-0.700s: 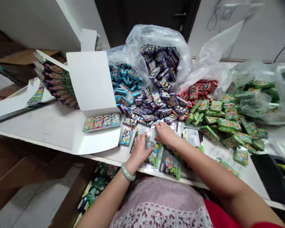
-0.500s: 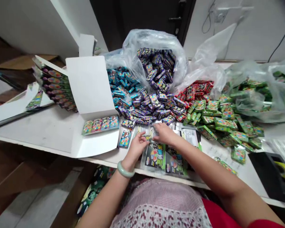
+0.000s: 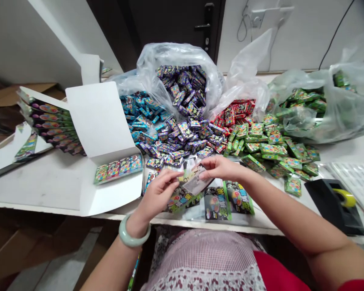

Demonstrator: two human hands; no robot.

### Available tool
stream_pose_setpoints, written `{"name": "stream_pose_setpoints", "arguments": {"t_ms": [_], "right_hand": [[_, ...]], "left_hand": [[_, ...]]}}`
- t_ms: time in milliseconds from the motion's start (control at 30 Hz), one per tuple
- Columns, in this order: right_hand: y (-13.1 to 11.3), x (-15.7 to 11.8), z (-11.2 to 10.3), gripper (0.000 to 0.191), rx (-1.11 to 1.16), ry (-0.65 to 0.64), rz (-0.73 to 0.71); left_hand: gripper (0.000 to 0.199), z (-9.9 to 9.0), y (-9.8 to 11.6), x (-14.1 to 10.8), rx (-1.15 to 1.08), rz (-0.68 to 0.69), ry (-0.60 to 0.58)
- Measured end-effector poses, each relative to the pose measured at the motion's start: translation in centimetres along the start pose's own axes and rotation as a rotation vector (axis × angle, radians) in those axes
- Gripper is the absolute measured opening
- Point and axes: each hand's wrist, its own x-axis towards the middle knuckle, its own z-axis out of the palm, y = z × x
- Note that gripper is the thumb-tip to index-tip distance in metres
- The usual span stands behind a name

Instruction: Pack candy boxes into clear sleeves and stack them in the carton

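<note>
My left hand (image 3: 160, 190), with a pale green bangle at the wrist, is closed on the left edge of a printed plastic bag (image 3: 197, 184) in black, green and grey. My right hand (image 3: 220, 167) pinches the same bag at its upper right; the bag is tilted just above the table. Beneath and to the right lie more printed bags (image 3: 238, 198) with black and green fronts. A small blue box (image 3: 151, 176) is partly hidden behind my left hand. Farther left stands an open white carton (image 3: 100, 117) with a row of small boxes (image 3: 119, 168) on its lower panel.
Behind my hands are heaps of small purple boxes (image 3: 185, 131), blue boxes (image 3: 144, 109), red boxes (image 3: 235, 113) and green boxes (image 3: 273, 149), spilling from clear plastic bags (image 3: 151, 52). A black tape dispenser (image 3: 324, 198) sits at right. Fanned printed cards (image 3: 53, 125) stand at left.
My hands have lifted one printed bag off the others and now both hold it. The view has shifted a little to the right.
</note>
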Motion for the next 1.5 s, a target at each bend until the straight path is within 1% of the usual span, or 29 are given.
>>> {"name": "stream_pose_setpoints", "arguments": {"t_ms": [33, 67, 100, 167, 233, 267, 367, 400, 433, 467, 500, 533, 567, 600, 633, 667, 700, 767, 800, 833, 900, 967, 1067, 1133, 1233, 1267, 1333, 1400, 1500], "right_hand": [[-0.3, -0.2, -0.2, 0.034, 0.007, -0.057, 0.039], [-0.6, -0.4, -0.4, 0.033, -0.003, -0.069, 0.062], [-0.7, -0.5, -0.6, 0.032, -0.012, -0.045, 0.065], [-0.7, -0.6, -0.7, 0.033, 0.002, 0.024, 0.035], [-0.6, -0.4, -0.6, 0.034, 0.051, 0.039, -0.015], [-0.6, -0.3, -0.5, 0.034, 0.070, 0.031, -0.044], [-0.8, 0.0, -0.2, 0.032, 0.046, -0.015, -0.115], [-1.0, 0.1, 0.0, 0.031, -0.003, -0.022, -0.129], [-1.2, 0.0, 0.2, 0.030, -0.076, 0.003, -0.151], [-1.4, -0.1, 0.5, 0.028, -0.168, 0.068, -0.193], [-1.6, -0.4, 0.8, 0.027, -0.268, 0.178, -0.255], [-1.7, -0.7, 1.1, 0.028, -0.360, 0.322, -0.329], [-1.5, -1.0, 1.5, 0.034, -0.422, 0.466, -0.394], [-1.3, -1.2, 1.8, 0.045, -0.440, 0.568, -0.428], [-0.8, -1.5, 2.2, 0.055, -0.410, 0.589, -0.418], [-0.2, -1.6, 2.5, 0.059, -0.338, 0.532, -0.369], [0.5, -1.6, 2.8, 0.057, -0.238, 0.430, -0.303], [1.9, -1.4, 3.3, 0.043, -0.040, 0.239, -0.192], [2.4, -1.2, 3.5, 0.037, 0.026, 0.207, -0.164], [2.8, -1.1, 3.7, 0.032, 0.066, 0.223, -0.149], [3.2, -1.0, 3.9, 0.026, 0.084, 0.318, -0.135], [3.2, -0.8, 4.0, 0.021, 0.064, 0.396, -0.127], [2.9, -0.7, 3.7, 0.024, 0.050, 0.486, -0.128], [2.8, -0.8, 3.1, 0.028, 0.080, 0.567, -0.142], [3.1, -1.2, 2.1, 0.032, 0.101, 0.654, -0.160], [3.3, -1.3, 1.9, 0.031, 0.077, 0.669, -0.158], [3.8, -1.4, 2.0, 0.028, -0.016, 0.700, -0.158], [4.3, -1.0, 2.5, 0.025, -0.117, 0.750, -0.178], [4.5, -0.3, 3.6, 0.023, -0.209, 0.813, -0.214]], "left_hand": [[0.027, -0.1, 0.2, 0.0, 0.044, 0.062, -0.039], [0.029, -0.1, 0.3, -0.1, 0.108, 0.119, -0.073], [0.032, 0.0, 0.4, -0.1, 0.193, 0.164, -0.092], [0.040, 0.6, 0.7, -0.1, 0.387, 0.206, -0.076], [0.043, 1.3, 0.7, 0.0, 0.530, 0.196, -0.033], [0.041, 1.6, 0.7, 0.1, 0.564, 0.183, -0.012], [0.033, 2.1, 0.3, 0.5, 0.555, 0.148, 0.037], [0.033, 2.1, 0.0, 0.6, 0.524, 0.132, 0.056], [0.033, 2.0, -0.2, 0.7, 0.479, 0.107, 0.075], [0.032, 1.9, -0.5, 0.7, 0.417, 0.064, 0.099], [0.031, 1.7, -0.8, 0.8, 0.336, 0.001, 0.132], [0.030, 1.6, -1.0, 0.8, 0.235, -0.077, 0.181], [0.031, 1.5, -1.1, 0.9, 0.116, -0.159, 0.239], [0.034, 1.4, -1.2, 1.0, -0.018, -0.237, 0.293], [0.038, 1.4, -1.2, 1.1, -0.156, -0.299, 0.332], [0.042, 1.5, -1.2, 1.2, -0.286, -0.342, 0.353], [0.044, 1.7, -1.1, 1.4, -0.398, -0.364, 0.355], [0.043, 2.3, -0.8, 1.7, -0.557, -0.378, 0.339], [0.041, 2.6, -0.7, 1.9, -0.602, -0.376, 0.335], [0.039, 3.0, -0.6, 2.1, -0.631, -0.371, 0.337], [0.034, 3.6, -0.5, 2.5, -0.681, -0.369, 0.337], [0.032, 4.1, -0.6, 2.9, -0.780, -0.410, 0.318], [0.036, 4.5, -0.9, 2.9, -0.972, -0.488, 0.300], [0.037, 4.5, -1.1, 2.1, -0.980, -0.525, 0.217], [0.029, 4.5, -1.5, 0.2, -0.898, -0.587, 0.025], [0.027, 4.6, -1.6, -0.3, -0.888, -0.599, 0.009], [0.028, 5.0, -1.6, -1.0, -0.897, -0.597, 0.066], [0.033, 5.6, -1.3, -0.9, -0.890, -0.577, 0.116], [0.036, 6.5, -0.6, -0.2, -0.866, -0.530, 0.128]]}}
